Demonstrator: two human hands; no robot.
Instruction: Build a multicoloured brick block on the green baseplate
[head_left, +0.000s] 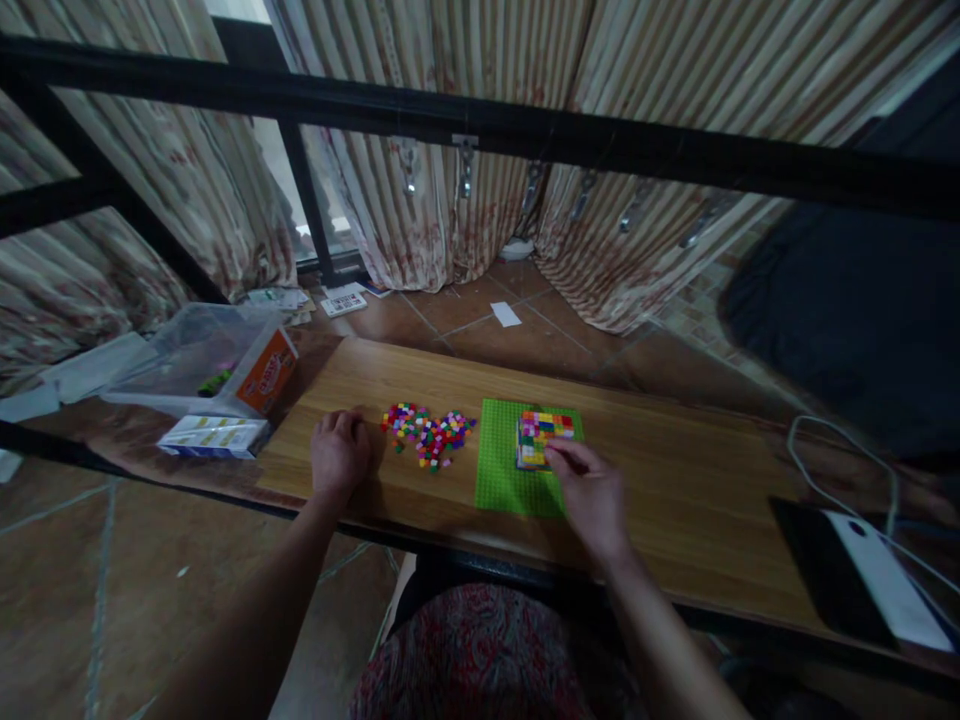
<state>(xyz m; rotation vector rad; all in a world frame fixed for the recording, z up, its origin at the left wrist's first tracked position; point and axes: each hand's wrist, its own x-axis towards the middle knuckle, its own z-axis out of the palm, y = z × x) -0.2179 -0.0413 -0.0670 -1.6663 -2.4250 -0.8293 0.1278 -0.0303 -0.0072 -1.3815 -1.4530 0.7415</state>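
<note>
On the wooden table, a green studded baseplate [499, 480] carries a low rectangular block of small coloured bricks [538, 428] in several colours. My right hand [592, 490] reaches over the plate's right side. Its thumb and forefinger are pinched together at the near right part of the brick block; whatever is between the fingertips is too small to make out. A loose pile of small coloured bricks [431, 435] lies to the left of the plate. Left of that pile, my left hand [341, 455] rests on the tabletop with fingers curled and its palm hidden.
A clear plastic bin [202, 350] with an orange label stands past the table's left end, a white and blue box [214, 437] in front of it. At the right end are a black and white flat object [885, 575] and a white cable [840, 490]. A dark metal bar [480, 120] crosses above.
</note>
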